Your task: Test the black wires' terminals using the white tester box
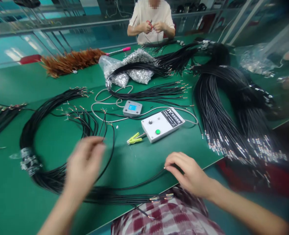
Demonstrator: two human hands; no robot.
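Wire handling on the green table [139, 160], partway through by my reading.

- Right hand [190, 174]: thumb and forefinger pinched shut on the end of a black wire [134, 184]. The wire arcs left along the near edge towards the coiled bundle [31, 130] at near left.
- Left hand [84, 166]: motion-blurred, fingers curled beside a wire tip just over that coil. I cannot tell whether it grips anything.
- Tester box [162, 124] lies just beyond the hands, with the yellow-green clip [134, 138] at its left. The clip appears to hold nothing.

Judgement: much is left. The coil is taped, and a large bundle [218, 107] lies at right. I cannot tell any finished pile from the unfinished ones.

Hidden or unclear:
- The right edge is smeared.
- The box label is unreadable.
- The wire ends below the near edge cross over checked cloth.
- A co-worker [151, 19] at the far side is cut off at the top.
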